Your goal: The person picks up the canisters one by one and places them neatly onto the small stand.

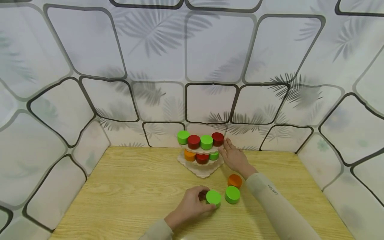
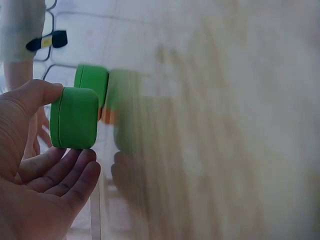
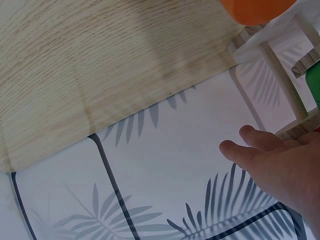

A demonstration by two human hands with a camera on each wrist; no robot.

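Note:
A short green cylinder point(image 1: 213, 198) with a lid seam is pinched in my left hand point(image 1: 191, 204) just above the table; in the left wrist view the thumb lies over it and the fingertips are under it. My right hand point(image 1: 235, 159) has its fingers extended at the right side of a two-tier stand point(image 1: 201, 171), beside a red cylinder point(image 1: 217, 139) on the upper tier. Whether it touches the stand or the cylinder, I cannot tell. Green and red cylinders alternate on the upper tier. Below sit an orange point(image 1: 189, 155), a red point(image 1: 202, 159) and a green one point(image 1: 214, 155).
Between my arms, a second green cylinder point(image 1: 232, 195) stands on the wooden table point(image 1: 135, 186), with an orange cylinder point(image 1: 234, 181) just behind it. Patterned walls point(image 1: 162, 106) border the table at the back and both sides, close behind the stand.

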